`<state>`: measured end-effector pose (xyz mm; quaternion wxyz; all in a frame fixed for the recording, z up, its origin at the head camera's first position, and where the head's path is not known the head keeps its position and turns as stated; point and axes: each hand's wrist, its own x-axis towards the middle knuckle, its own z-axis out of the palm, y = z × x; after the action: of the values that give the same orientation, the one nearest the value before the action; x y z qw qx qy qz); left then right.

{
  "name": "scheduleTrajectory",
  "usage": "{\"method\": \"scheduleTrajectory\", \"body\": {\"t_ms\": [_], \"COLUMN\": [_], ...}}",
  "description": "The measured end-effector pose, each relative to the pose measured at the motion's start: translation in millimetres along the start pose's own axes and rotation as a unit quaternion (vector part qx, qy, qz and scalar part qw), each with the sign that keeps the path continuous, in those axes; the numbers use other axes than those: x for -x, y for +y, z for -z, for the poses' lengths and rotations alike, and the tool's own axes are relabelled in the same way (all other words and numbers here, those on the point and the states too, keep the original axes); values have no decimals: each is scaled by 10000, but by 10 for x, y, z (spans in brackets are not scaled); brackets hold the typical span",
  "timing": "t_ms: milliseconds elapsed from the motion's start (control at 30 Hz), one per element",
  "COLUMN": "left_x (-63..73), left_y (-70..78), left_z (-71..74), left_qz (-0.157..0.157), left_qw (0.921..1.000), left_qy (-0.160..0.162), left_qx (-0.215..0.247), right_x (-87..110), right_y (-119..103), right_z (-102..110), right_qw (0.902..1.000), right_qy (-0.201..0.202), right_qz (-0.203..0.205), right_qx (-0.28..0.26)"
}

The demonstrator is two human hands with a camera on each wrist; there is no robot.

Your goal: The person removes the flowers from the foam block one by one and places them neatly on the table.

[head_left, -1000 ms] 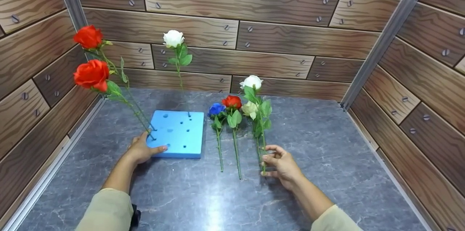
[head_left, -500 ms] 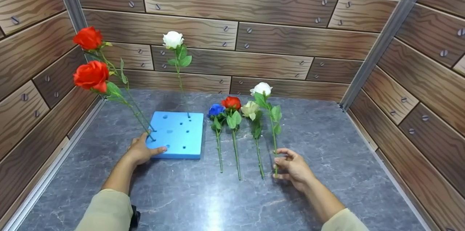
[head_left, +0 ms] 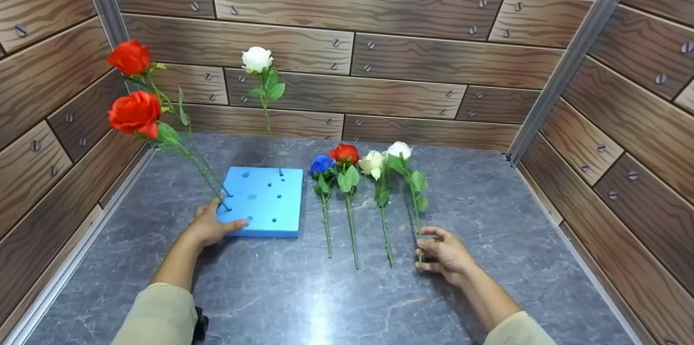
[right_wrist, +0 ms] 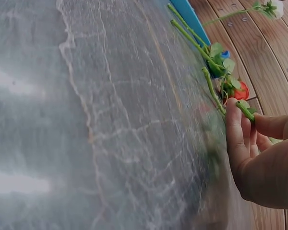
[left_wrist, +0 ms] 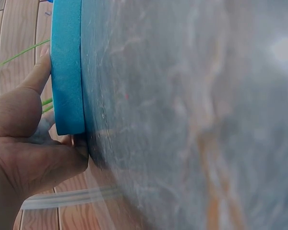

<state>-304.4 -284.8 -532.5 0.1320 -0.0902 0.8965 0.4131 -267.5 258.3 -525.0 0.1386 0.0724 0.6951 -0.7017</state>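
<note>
On the grey tabletop [head_left: 260, 291], we should let the left hand [head_left: 209, 224], its thumb over the top of the blue block [head_left: 287, 208] and its fingers round the left edge, steady that block without nudging the red roses [head_left: 134, 112] standing in it. With the right hand [head_left: 449, 256] pinching the white rose [head_left: 399, 150] low on its stem [head_left: 417, 215] at the row's right end, we would do best to steer gently, since the bloom, far from our grip, could swing into the cream rose [head_left: 373, 164] just beside it. Near the stem's tip [right_wrist: 241, 106], light pressure should suffice.
</note>
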Motion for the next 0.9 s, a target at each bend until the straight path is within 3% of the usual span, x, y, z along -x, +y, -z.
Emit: {"method": "scheduleTrajectory", "body": {"t_ms": [200,467,700,900], "left_x": [-7,-4,-13,-25], "left_y": [-4,-12,-9,-12], "left_z": [0,2,-6,-12], "left_qz": [14,-22,12,20], "left_qw": [10000,10000,10000,9999], "left_qy": [8,85,41,80], "left_qx": [23,6,66,62], "right_x": [-14,-9,-24,-34], "right_y": [-5,-55,-59,-34], "right_z": [2,7,14,9], "right_qw": [9995,9939,9767,9645], "right_qy": [132,320,493,558], "right_qz": [-47,-20,244,508], "right_qx": [269,1054,2076,2531]}}
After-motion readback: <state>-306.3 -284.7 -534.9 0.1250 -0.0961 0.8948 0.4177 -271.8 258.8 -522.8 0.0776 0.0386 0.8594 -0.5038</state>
